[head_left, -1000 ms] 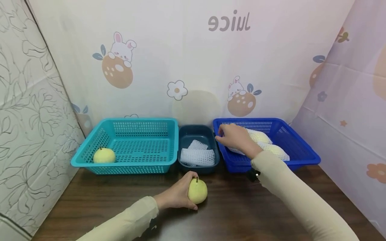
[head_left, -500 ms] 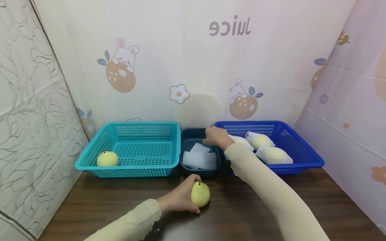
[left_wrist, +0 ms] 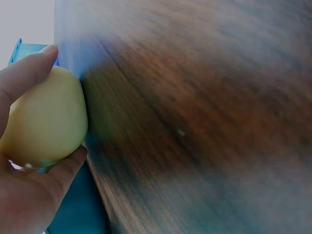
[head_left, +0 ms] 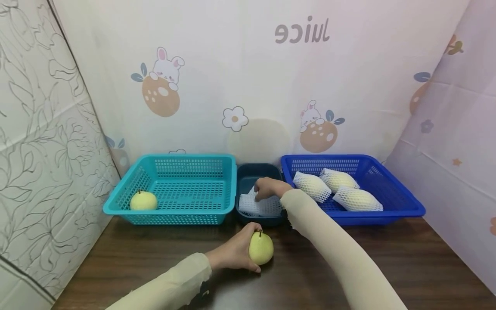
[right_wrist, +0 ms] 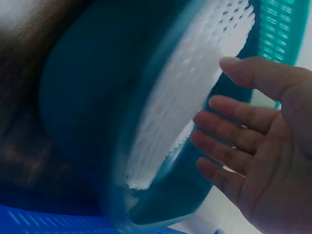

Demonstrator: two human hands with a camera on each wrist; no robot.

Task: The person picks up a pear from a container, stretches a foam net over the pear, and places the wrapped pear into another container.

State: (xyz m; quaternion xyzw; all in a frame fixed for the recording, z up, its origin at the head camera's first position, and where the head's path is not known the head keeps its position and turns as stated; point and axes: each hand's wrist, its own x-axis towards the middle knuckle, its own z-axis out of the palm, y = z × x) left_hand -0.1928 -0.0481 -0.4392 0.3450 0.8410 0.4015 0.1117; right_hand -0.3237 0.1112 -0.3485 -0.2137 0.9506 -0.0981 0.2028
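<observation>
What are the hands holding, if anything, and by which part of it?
The left hand holds a pear by its sides. The right hand holds nothing, its fingers spread near the nets.

Head view bright; wrist views dimmer, soft; glare hazes tabletop (left_wrist: 195,117).

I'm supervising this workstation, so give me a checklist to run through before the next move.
1. Left hand grips the bare pear: ok.
2. Pear's stem faces up: ok in the head view.
3. White foam netting lies in the dark bin: ok.
4. Right hand has hold of netting: not ok, it pinches nothing.
5. Number of net pieces left: cannot tell, partly hidden.
6. Room beside the netted fruits in the blue basket: ok.
</observation>
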